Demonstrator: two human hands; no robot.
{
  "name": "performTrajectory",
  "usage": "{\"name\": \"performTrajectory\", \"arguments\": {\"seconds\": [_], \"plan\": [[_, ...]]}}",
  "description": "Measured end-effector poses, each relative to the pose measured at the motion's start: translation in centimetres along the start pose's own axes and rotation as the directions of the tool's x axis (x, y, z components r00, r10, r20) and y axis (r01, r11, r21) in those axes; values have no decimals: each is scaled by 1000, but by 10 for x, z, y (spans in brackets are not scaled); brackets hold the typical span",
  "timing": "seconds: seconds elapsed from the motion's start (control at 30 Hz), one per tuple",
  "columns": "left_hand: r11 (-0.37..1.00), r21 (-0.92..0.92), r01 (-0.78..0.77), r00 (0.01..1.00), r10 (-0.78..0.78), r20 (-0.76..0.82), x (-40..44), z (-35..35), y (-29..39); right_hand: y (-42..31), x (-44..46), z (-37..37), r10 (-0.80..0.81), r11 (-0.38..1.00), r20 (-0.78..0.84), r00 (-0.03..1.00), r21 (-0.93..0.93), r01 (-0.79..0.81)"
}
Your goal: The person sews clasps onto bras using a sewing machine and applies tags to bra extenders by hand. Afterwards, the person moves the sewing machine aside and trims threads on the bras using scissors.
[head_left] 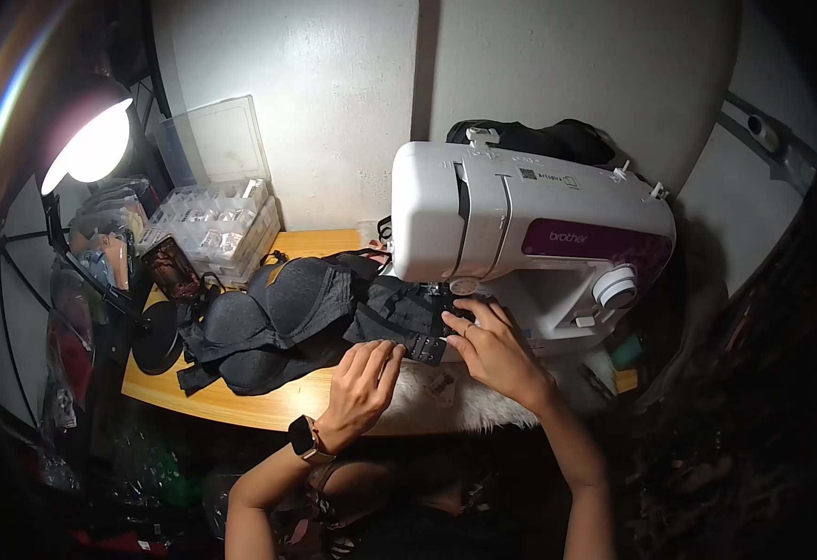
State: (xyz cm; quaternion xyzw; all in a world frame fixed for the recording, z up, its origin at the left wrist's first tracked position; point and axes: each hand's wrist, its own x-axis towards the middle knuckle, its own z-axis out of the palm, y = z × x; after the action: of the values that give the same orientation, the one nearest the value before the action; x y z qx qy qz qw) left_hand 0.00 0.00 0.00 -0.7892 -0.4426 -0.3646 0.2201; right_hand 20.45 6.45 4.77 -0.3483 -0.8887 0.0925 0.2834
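A dark grey bra (306,303) lies across the wooden table, its band running right to the needle area of a white sewing machine (436,205). My left hand (366,378), with a watch on the wrist, has its fingers pressed together at the lower edge of the band; what they grip, if anything, is hidden. My right hand (492,350) rests on the band's end beside the presser foot, fingers apart, with a ring on one finger. Rows of hook eyes (427,347) show on the band between my hands.
A lit lamp (91,154) stands at the left. Behind the bra are a clear compartment box (217,224) with its lid raised and a phone (172,268). White fur (492,409) covers the table's front right edge. Small scissors (597,381) lie at the right.
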Motion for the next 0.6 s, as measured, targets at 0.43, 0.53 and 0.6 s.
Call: {"name": "performTrajectory", "arguments": {"seconds": [0.43,0.53,0.6], "plan": [[999,35,-30,999,29,37,10,-4,1,2,1,0,-5,999,-42,999,-45,3],[999,34,-17,999,16,35,8,-3,1,2,1,1,-11,998,-44,999,-54,9],[1000,30,-6,999,5,34,7,-2,1,2,0,1,-23,998,-50,998,-65,19]]}}
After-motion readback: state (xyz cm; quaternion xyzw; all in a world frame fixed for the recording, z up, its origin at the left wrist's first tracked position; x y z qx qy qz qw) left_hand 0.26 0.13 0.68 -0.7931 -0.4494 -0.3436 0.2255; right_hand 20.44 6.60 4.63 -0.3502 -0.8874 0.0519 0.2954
